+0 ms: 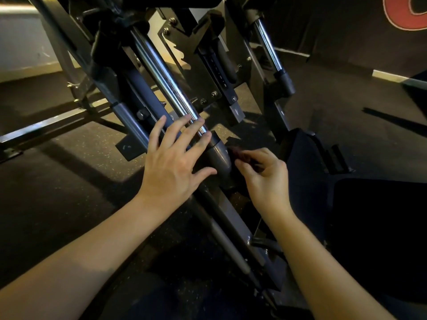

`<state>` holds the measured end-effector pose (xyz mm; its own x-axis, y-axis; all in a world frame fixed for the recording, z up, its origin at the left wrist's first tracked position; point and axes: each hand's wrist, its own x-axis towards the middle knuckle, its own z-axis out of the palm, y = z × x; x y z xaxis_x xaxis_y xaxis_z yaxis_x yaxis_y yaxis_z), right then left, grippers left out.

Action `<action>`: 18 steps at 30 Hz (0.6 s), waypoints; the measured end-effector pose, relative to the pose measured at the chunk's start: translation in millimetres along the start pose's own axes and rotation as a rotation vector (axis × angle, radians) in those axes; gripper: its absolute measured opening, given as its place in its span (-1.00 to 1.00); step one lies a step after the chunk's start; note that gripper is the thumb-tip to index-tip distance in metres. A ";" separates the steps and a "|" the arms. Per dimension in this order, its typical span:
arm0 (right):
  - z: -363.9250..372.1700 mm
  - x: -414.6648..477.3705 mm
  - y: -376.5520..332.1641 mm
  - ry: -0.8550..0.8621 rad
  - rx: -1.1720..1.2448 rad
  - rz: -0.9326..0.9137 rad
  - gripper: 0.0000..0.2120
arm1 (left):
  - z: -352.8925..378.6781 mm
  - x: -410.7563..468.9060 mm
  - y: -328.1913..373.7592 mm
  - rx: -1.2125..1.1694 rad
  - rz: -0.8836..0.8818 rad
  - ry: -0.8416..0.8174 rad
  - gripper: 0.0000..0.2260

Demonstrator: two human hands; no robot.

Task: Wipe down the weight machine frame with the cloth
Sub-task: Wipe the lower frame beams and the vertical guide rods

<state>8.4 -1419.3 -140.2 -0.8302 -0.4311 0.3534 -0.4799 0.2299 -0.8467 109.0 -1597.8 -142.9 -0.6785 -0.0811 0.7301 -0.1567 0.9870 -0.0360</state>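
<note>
Cloth (238, 153), item one: where is it logged?
— It is logged at the centre of the scene. A dark reddish fold is seen, held against the right side of the grey sleeve (219, 155) on the weight machine frame (198, 77). Most of it is hidden by the fingers and by shadow.

— By what is it held?
— It is pinched by the right hand (265, 176), whose fingers are curled around it with the thumb tucked under.

— And how is the left hand (171, 162) entered?
— It is entered as spread flat with nothing gripped. Its fingertips are laid across the chrome rod (161, 77) just above the grey sleeve, and the thumb is extended towards the sleeve.

— Which frame parts are recorded?
— The chrome rod is recorded as slanting from far left down to the centre, where it enters the grey sleeve. A second chrome rod (268, 42) is noted far right. A numbered adjustment strip (219, 75) is set between the two.

— What else is listed?
— A speckled dark floor (69, 169) is listed under the frame, a black pad (300, 162) to the right of the right hand, and a red shape (404, 12) on the far right wall.
</note>
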 end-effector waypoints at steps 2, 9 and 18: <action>-0.4 -22.9 3.4 0.040 -0.100 -0.156 -0.79 | 1.1 0.0 -0.8 -0.011 -0.002 0.004 -0.41; 5.5 7.3 -7.8 0.010 -0.246 -0.324 -0.78 | 5.2 -1.5 -2.3 -0.075 -0.007 0.026 -0.42; -6.6 -6.0 -5.4 -0.068 0.038 -0.131 -0.81 | 5.7 -0.9 -0.2 -0.035 -0.025 0.024 -0.42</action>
<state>14.1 -1412.2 -135.1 -0.7395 -0.5137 0.4351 -0.5707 0.1356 -0.8099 105.5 -1598.7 -147.5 -0.6571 -0.1024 0.7468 -0.1473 0.9891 0.0060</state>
